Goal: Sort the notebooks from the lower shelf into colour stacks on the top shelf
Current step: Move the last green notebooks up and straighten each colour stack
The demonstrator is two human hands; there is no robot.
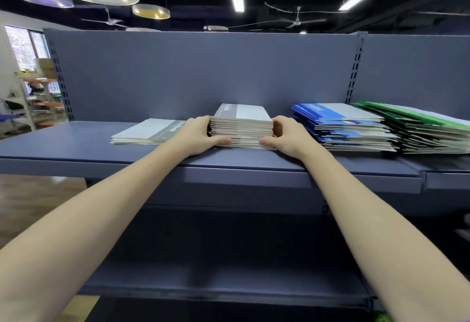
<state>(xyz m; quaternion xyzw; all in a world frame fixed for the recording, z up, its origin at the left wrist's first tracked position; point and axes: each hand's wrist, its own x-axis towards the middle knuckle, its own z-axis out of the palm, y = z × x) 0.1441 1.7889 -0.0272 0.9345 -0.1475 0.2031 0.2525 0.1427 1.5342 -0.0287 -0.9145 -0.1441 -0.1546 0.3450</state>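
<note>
A: How many piles sit on the flat blue-grey metal top shelf (76,141)?

B: Four. From the left: a thin pile of grey-and-white paper notebooks (146,132), a thick stack of grey-covered paper notebooks (243,128), a stack of blue-and-white notebooks (343,126), and a slumped stack of green-covered notebooks (417,128) at the far right.

A: Can you count the books?

B: Not exactly; the page edges blur together. The thin pile holds only a few, the other three many more.

A: Any writing?

B: "NoteBook" runs along the grey band on the thin pile's cover and on the thick stack's top cover. The blue cover carries similar white script, too small to be sure of.

A: And the hands?

B: Two bare hands. The left hand (201,134) grips the thick grey stack's left side, fingers curled round it, thumb along the front edge. The right hand (286,136) mirrors that on the right side.

A: The dark blue-grey lower shelf (216,281)?

B: Only its bare surface shows
</note>
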